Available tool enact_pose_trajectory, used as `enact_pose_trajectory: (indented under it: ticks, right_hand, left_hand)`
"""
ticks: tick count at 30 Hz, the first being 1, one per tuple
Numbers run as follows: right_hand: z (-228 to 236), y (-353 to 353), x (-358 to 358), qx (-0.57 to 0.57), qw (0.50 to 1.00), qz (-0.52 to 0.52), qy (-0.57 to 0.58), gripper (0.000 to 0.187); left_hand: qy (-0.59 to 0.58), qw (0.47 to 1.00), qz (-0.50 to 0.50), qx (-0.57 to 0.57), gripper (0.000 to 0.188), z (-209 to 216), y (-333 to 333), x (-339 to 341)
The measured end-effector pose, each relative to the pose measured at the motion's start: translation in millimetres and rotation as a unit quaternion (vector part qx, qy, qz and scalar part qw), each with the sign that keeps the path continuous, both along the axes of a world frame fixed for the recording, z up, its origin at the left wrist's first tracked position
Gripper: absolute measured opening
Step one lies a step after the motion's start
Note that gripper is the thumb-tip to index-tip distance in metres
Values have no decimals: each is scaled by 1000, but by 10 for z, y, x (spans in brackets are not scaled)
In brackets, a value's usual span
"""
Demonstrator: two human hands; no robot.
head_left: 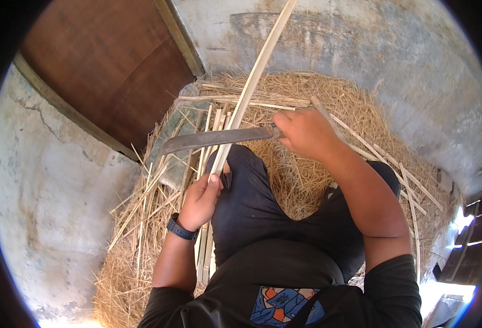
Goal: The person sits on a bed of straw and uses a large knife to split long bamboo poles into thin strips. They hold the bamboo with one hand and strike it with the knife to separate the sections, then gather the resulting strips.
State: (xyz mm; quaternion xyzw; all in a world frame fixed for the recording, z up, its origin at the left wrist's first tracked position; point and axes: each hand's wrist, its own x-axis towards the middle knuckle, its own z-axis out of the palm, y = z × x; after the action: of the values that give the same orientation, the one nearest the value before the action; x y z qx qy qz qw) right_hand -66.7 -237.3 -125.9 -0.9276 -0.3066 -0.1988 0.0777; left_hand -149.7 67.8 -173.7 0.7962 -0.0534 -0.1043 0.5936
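- Pale strip (256,74), slanting up from beside the left thigh (238,208) over the straw (293,183)!
- Left hand (201,199): wrapped round its lower part, thumb on top.
- Right hand (309,133): curled tight round the curved knife's (216,138) handle.
- The blade (197,140) crosses over the strip; whether they touch, I can't tell.
- More strips (204,254) lie on the straw.

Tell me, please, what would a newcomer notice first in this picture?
Probably the long dark knife near the centre, gripped in the right hand, its blade crossing a long pale strip. The left hand holds this strip near its lower end, and it rises to the top edge. Next, the eye may fall on the straw spread around the person's legs, and the large brown panel at upper left.
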Motion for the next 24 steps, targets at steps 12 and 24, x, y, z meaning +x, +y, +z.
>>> enact_pose_trajectory:
  ticks: [12, 24]
  right_hand:
    - [58, -58, 28, 32, 998, 2, -53, 41]
    - [85, -168, 47, 41, 998, -49, 16, 31]
  left_hand:
    - [-130, 988, 8, 78, 45, 132, -63, 0]
    - [-122, 989, -2, 85, 42, 313, -190, -33]
